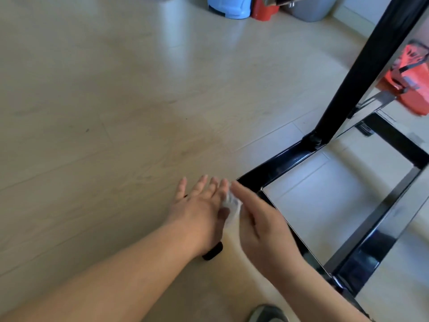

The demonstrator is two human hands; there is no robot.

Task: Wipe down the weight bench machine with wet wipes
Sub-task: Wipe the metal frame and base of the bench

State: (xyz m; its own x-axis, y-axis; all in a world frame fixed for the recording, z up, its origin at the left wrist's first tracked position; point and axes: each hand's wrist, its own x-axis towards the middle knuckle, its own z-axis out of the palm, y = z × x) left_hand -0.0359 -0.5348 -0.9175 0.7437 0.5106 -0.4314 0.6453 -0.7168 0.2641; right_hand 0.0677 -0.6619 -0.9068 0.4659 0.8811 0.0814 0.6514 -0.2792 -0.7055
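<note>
Fingers straight, my left hand (200, 206) and right hand (258, 220) sandwich the wet wipe (232, 205); the base frame (278, 165) has its corner just beyond the right.

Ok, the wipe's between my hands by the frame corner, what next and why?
Probably take the wet wipe in one hand and press it onto the base frame corner just ahead: it sits bunched between the left hand and right hand, apparently off the metal.
</note>
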